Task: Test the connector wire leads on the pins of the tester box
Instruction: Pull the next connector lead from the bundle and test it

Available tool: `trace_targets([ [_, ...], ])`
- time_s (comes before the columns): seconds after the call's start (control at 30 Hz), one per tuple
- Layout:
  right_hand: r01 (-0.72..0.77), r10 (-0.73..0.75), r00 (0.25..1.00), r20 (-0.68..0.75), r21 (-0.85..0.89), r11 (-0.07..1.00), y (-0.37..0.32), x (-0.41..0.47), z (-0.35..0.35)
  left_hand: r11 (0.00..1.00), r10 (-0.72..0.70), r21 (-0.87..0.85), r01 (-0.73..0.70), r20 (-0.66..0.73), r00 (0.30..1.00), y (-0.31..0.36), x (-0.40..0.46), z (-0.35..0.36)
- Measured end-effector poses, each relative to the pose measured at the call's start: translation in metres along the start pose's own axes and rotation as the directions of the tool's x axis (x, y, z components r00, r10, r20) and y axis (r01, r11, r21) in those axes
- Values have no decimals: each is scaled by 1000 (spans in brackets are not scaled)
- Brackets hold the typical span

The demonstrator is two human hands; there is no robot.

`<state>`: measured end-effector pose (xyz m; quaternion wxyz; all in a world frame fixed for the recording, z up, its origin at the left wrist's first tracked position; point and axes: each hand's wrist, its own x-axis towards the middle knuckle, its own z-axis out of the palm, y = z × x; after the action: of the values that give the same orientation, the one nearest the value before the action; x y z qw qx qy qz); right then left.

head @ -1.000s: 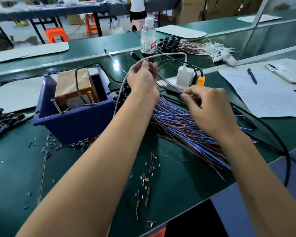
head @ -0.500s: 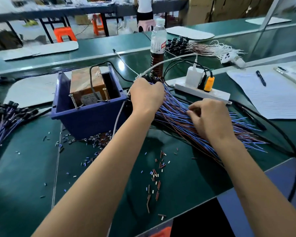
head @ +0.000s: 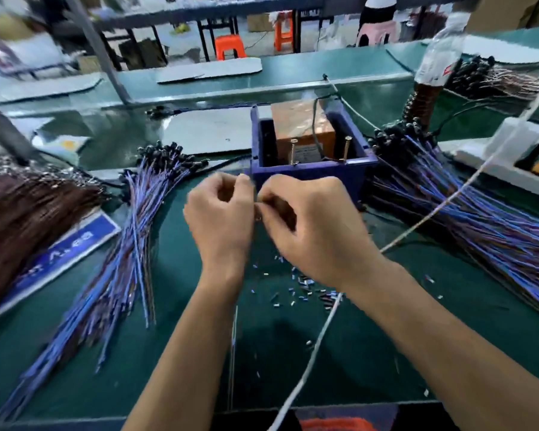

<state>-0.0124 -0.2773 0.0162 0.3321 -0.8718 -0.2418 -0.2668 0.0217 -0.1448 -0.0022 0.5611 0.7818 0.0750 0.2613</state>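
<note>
Fingertips (head: 257,209) together before tester box (head: 308,172)

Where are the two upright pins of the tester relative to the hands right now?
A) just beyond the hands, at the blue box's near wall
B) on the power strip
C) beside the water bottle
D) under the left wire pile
A: the pins stand at the blue box's near wall, directly beyond the left hand and right hand.
</note>
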Motion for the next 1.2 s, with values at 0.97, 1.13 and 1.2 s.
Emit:
trace_targets([
  [0.97, -149, 288, 693, 661, -259, 954, -23, 69, 147, 600, -197, 770, 217, -120, 973, -96, 166, -86],
  [1.13, -159, 294, 690, 661, -258, 953, -22, 69, 147, 564, -70, 817, 120, -98, 993, -91, 170, -85],
  [1.2, -169, 291, 690, 663, -243, 955, -22, 69, 146, 582, 24, 811, 64, -96, 995, -81, 167, -84],
])
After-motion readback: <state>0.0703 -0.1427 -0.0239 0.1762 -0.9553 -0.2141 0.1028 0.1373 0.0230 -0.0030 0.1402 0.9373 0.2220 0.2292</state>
